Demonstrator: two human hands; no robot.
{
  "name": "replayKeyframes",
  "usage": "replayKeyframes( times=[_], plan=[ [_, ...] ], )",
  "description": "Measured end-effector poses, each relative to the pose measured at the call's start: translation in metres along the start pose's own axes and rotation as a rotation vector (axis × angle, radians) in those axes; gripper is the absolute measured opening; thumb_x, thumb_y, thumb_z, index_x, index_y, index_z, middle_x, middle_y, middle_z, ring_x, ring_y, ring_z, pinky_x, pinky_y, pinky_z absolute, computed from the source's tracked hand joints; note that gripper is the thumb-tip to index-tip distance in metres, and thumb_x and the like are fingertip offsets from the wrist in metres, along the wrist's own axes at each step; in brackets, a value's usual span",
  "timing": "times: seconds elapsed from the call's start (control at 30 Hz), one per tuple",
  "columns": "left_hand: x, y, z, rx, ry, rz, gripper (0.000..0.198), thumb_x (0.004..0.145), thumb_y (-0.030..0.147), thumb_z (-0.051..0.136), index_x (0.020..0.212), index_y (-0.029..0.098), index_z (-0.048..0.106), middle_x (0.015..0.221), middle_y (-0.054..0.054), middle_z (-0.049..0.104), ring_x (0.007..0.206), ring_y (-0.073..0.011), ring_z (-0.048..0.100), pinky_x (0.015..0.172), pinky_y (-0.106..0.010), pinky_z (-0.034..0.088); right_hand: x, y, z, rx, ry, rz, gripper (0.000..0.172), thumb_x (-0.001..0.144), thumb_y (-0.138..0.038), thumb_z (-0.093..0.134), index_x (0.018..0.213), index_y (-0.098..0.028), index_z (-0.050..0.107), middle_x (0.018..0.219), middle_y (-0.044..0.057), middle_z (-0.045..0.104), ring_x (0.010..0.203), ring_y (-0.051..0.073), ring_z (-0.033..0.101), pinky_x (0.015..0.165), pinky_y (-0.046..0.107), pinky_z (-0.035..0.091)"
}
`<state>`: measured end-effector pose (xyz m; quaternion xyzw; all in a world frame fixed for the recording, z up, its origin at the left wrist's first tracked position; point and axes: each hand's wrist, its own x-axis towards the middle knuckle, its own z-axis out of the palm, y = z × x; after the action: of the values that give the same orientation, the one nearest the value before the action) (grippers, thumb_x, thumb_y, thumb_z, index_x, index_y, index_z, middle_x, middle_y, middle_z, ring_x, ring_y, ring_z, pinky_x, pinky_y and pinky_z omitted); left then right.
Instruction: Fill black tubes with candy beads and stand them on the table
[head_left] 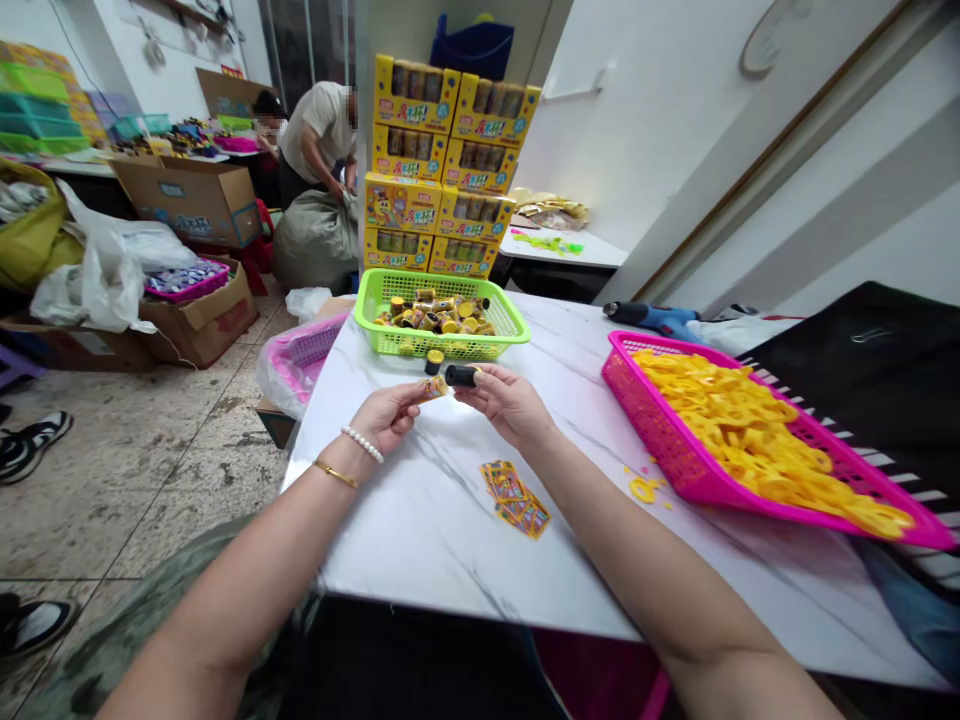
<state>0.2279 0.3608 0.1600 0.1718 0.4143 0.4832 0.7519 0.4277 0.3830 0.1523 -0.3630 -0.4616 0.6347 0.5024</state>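
Observation:
My left hand, with a pearl bracelet and a gold bangle at the wrist, pinches a small printed yellow wrapper. Close beside it, my right hand grips a small black cylinder, held sideways with one end toward the wrapper. Whether the two touch is hard to make out. Just beyond my fingers, a small black tub with a yellow top stands on the white marbled table. A loose pile of printed yellow-orange labels lies nearer to me, by my right forearm.
A green basket of small yellow-and-black tubs stands at the back, before stacked yellow boxes. On the right are a pink basket of yellow plastic rings and a blue heat gun. A person bends over a sack behind.

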Motion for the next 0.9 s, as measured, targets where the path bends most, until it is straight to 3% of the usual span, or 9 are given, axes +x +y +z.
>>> replayKeyframes(
  times=[0.13,0.37,0.53,0.67,0.77,0.83,0.9],
  plan=[
    [-0.002,0.001,0.001,-0.039,-0.006,-0.012,0.017,0.094,0.006,0.056,0.081,0.007,0.066,0.063,0.0,0.062,0.033,0.0014,0.038,0.026,-0.008,0.016,-0.002,0.001,0.009,-0.029,0.04,-0.004,0.044,0.058,-0.044,0.094,0.085,-0.017,0.073,0.089,0.004,0.074,0.081,0.016,0.07,0.086,0.036,0.061],
    [-0.004,0.001,0.002,-0.036,-0.062,-0.029,0.014,0.095,0.008,0.055,0.085,0.009,0.065,0.065,0.002,0.06,0.032,0.0017,0.036,0.025,-0.008,0.015,-0.004,0.002,0.007,-0.107,0.089,-0.02,0.051,0.054,-0.049,0.094,0.084,-0.016,0.069,0.083,0.002,0.071,0.076,0.016,0.069,0.087,0.038,0.061],
    [0.0,-0.002,-0.001,-0.013,-0.101,-0.003,0.005,0.088,0.012,0.067,0.085,0.008,0.067,0.068,0.0,0.062,0.034,0.0025,0.033,0.027,-0.009,0.014,-0.007,0.004,0.011,-0.311,0.076,-0.107,0.049,0.06,-0.051,0.09,0.084,-0.018,0.062,0.073,0.0,0.067,0.068,0.015,0.067,0.074,0.034,0.062],
    [0.003,-0.005,-0.001,0.038,-0.056,0.056,0.014,0.079,0.017,0.077,0.075,0.008,0.066,0.06,0.001,0.059,0.036,0.0006,0.035,0.029,-0.012,0.014,-0.011,0.005,0.015,-0.351,0.033,-0.14,0.05,0.064,-0.051,0.086,0.086,-0.021,0.054,0.071,-0.002,0.068,0.067,0.016,0.068,0.069,0.034,0.061],
    [0.002,-0.005,-0.002,0.098,-0.039,0.152,0.022,0.074,0.024,0.082,0.079,0.008,0.069,0.069,-0.003,0.065,0.039,0.0008,0.037,0.031,-0.013,0.014,-0.013,0.0,0.014,-0.289,0.042,-0.246,0.049,0.066,-0.049,0.086,0.091,-0.022,0.054,0.077,-0.002,0.07,0.07,0.016,0.069,0.072,0.033,0.06],
    [0.0,-0.005,-0.002,0.145,-0.013,0.222,0.032,0.068,0.03,0.088,0.082,0.008,0.07,0.078,-0.005,0.067,0.043,0.0004,0.041,0.033,-0.012,0.02,-0.015,-0.004,0.012,-0.26,0.06,-0.327,0.046,0.067,-0.046,0.086,0.093,-0.023,0.057,0.079,-0.002,0.07,0.071,0.015,0.068,0.073,0.032,0.06],
    [-0.001,-0.005,-0.004,0.185,-0.033,0.245,0.047,0.059,0.036,0.094,0.092,0.011,0.071,0.088,-0.006,0.069,0.053,-0.0042,0.054,0.04,-0.014,0.036,-0.016,-0.005,0.009,-0.257,0.052,-0.362,0.042,0.068,-0.043,0.087,0.093,-0.023,0.06,0.08,-0.002,0.069,0.072,0.014,0.066,0.073,0.031,0.059]
  ],
)
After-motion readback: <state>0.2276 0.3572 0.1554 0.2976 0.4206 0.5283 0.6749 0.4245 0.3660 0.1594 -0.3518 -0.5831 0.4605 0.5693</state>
